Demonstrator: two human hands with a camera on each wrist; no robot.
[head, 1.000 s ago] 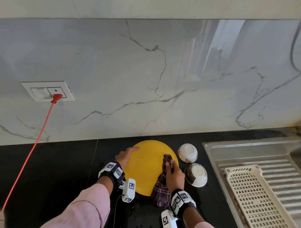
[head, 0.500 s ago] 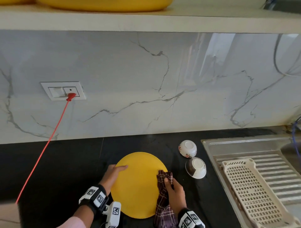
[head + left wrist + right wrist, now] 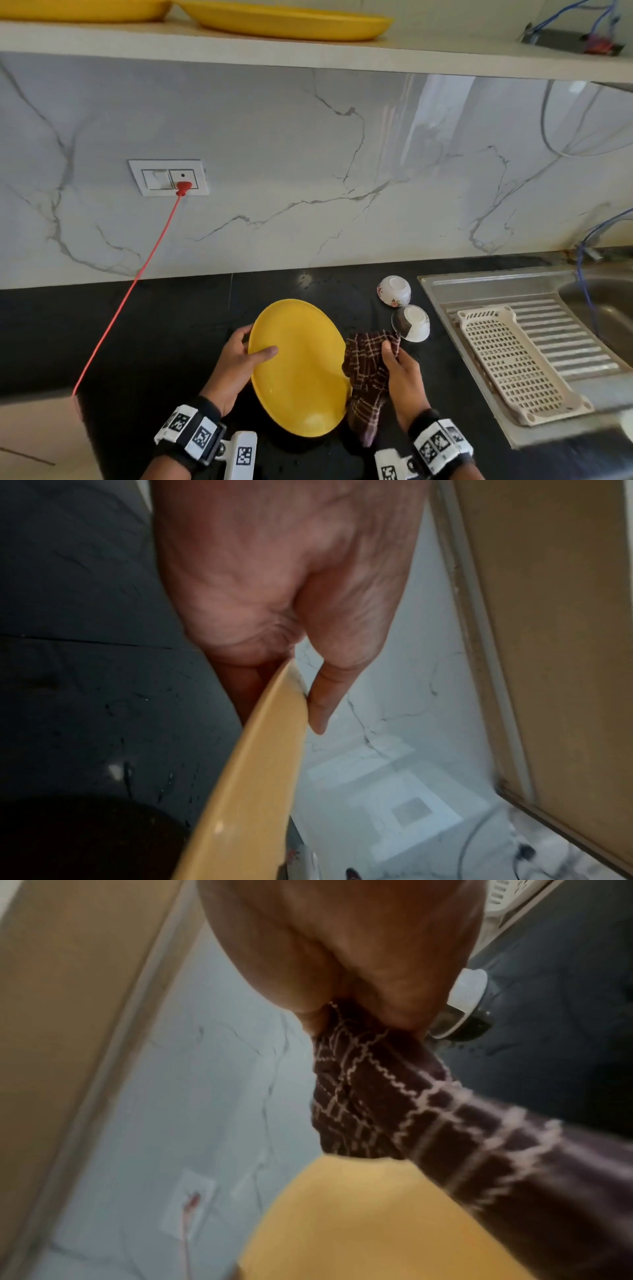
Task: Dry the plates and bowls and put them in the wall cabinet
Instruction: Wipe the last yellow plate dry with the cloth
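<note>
The wristbands [image 3: 191, 432] nearest the camera carry black-and-white square code markers; no readable words show anywhere. The left hand [image 3: 236, 366] grips the yellow plate [image 3: 301, 370] at its left rim, thumb across the face and fingers behind, holding it tilted above the black counter [image 3: 137, 335]. The left wrist view shows that rim edge-on [image 3: 253, 777], pinched between thumb and fingers. The right hand [image 3: 404, 377] clutches a dark checked cloth [image 3: 368, 363] touching the plate's right edge; in the right wrist view the cloth [image 3: 394, 1096] is blurred and the fingers hidden. Beyond stand two upturned bowls [image 3: 394, 291], then the white drying basket [image 3: 513, 363] on the sink drainer. Farther up, two yellow plates [image 3: 284, 22] lie on the shelf, cut off at the frame's top.
</note>
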